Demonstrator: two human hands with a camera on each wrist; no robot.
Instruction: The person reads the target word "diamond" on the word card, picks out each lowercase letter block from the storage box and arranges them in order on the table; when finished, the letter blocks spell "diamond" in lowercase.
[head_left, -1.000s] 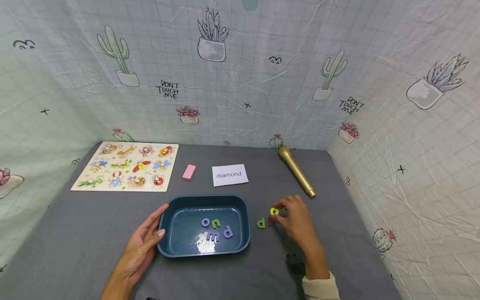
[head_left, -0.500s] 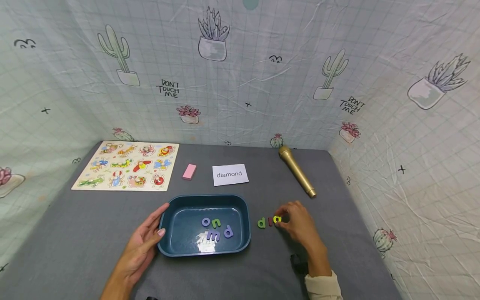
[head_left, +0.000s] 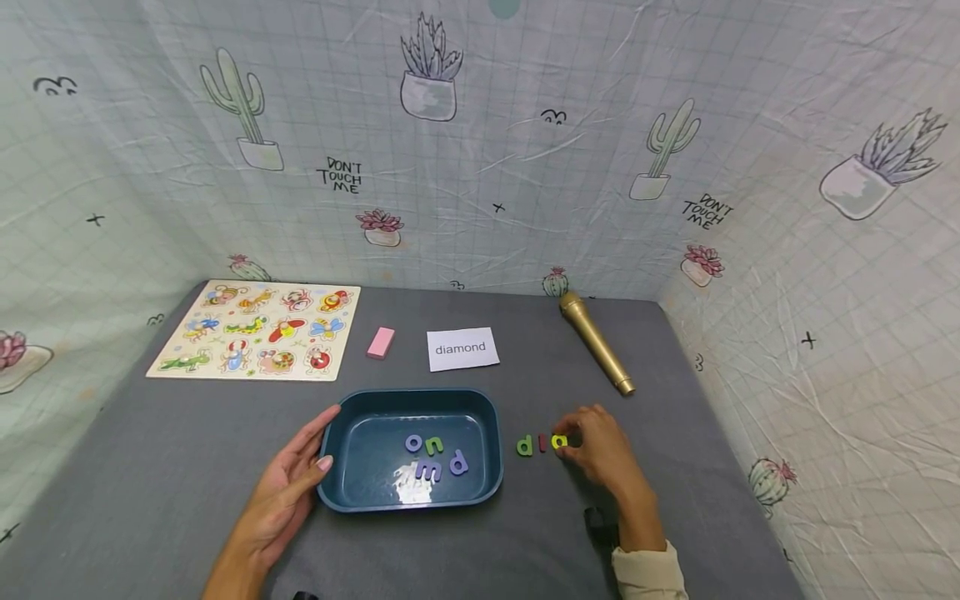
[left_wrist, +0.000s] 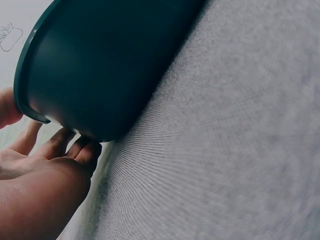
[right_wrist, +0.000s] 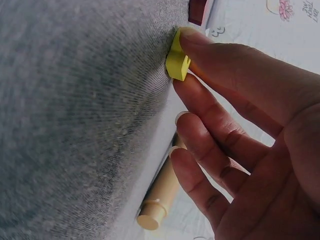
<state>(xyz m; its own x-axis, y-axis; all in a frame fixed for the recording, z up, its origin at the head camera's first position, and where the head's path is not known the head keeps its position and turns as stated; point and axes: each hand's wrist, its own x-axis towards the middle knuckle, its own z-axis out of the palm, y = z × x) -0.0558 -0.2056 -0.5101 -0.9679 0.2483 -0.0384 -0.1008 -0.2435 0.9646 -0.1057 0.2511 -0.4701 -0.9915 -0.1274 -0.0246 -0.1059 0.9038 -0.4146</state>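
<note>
My right hand [head_left: 602, 450] pinches a yellow letter "a" [head_left: 558, 442] between thumb and index finger, low at the tabletop. The right wrist view shows the yellow letter [right_wrist: 177, 59] edge-on, its base at the cloth. To its left, a dark red bar-shaped letter [head_left: 542, 443] and a green "d" [head_left: 524, 446] form a row with it. My left hand [head_left: 281, 492] rests at the left end of a dark blue tray [head_left: 495, 483], thumb at the rim and fingertips against the outer wall [left_wrist: 85, 65]. Inside lie a purple "o" [head_left: 413, 443], green "n" [head_left: 434, 446], purple "m" [head_left: 428, 471] and purple "d" [head_left: 458, 462].
Behind the tray are a white card [head_left: 462, 349] reading "diamond" and a pink block [head_left: 380, 342]. An insect puzzle board [head_left: 255, 331] lies back left. A gold microphone [head_left: 597, 343] lies beyond my right hand. Printed fabric surrounds the grey table.
My right hand has brought the yellow "a" down and slightly right, into line beside the dark red letter, which shows more fully. The left hand and tray have stayed put.
</note>
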